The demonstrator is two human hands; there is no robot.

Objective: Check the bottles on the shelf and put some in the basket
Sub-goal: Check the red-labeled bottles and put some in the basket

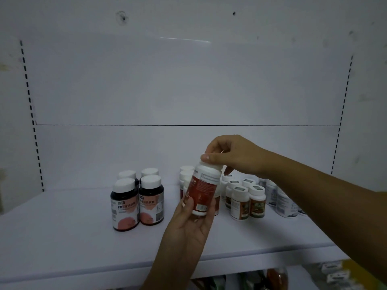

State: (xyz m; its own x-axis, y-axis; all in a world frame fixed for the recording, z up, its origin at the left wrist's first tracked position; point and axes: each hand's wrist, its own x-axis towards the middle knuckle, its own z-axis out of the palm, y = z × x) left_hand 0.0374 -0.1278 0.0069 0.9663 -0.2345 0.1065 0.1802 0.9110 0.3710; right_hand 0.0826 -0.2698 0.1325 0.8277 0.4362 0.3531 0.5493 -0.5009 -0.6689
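Checking a white plastic bottle with a red label point(204, 190) at centre frame

Head view: the left hand point(189, 225) cupped the tilted bottle's base, thumb on the label; the right hand point(228, 155) pinched its white cap point(210, 165) from above, over the white shelf point(62, 237). Turning it slowly by the cap, base supported, would likely keep the print readable. No basket showed.

The held bottle point(202, 191) partly hides red-labelled bottles point(185, 176) behind.

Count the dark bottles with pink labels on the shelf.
4, clustered two by two on the shelf: front-left bottle, front-right bottle, back-left bottle, back-right bottle. The back pair show mostly caps; more could hide behind.
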